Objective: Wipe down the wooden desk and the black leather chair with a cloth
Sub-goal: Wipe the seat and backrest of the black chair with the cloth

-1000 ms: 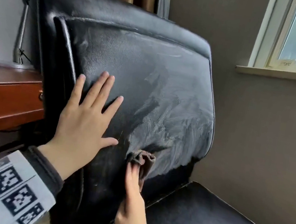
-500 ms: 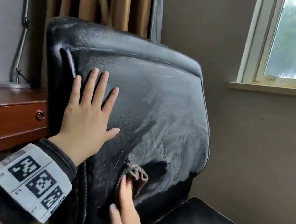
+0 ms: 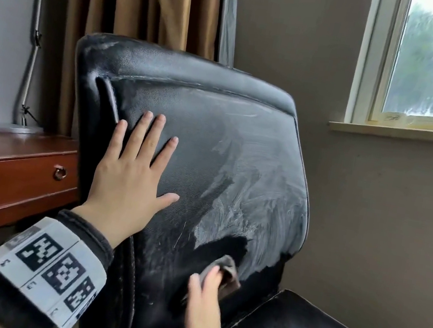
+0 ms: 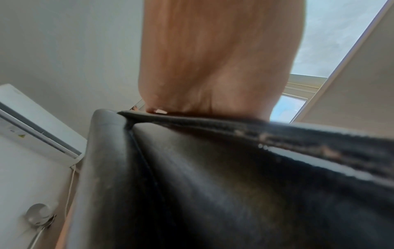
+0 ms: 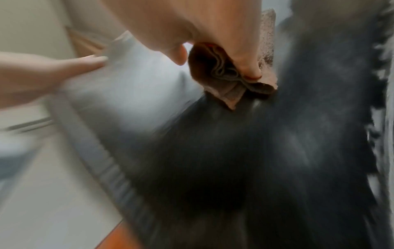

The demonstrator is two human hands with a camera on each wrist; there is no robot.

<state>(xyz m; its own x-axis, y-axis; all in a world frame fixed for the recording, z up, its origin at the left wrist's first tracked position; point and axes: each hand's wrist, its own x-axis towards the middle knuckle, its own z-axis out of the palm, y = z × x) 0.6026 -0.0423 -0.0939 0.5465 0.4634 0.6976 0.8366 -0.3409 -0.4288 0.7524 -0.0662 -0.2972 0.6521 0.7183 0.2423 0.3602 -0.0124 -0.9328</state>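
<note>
Pressing under right hand (image 3: 204, 315) fingers (image 5: 245, 55), bunched cloth (image 3: 229, 272) against chair back (image 3: 214, 135); left hand (image 3: 130, 178) flat, splayed.

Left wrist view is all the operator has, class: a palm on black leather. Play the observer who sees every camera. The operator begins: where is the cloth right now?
Observer: The cloth is low on the chair's backrest, pressed against it by the right hand.
Operator: How is it held?
Observer: The right wrist view shows it bunched in folds, pinched in that hand's grip.
Operator: Does the leather look clean?
Observer: Not yet. Whitish smears cover the backrest's window side, with one dark patch just above the cloth.
</note>
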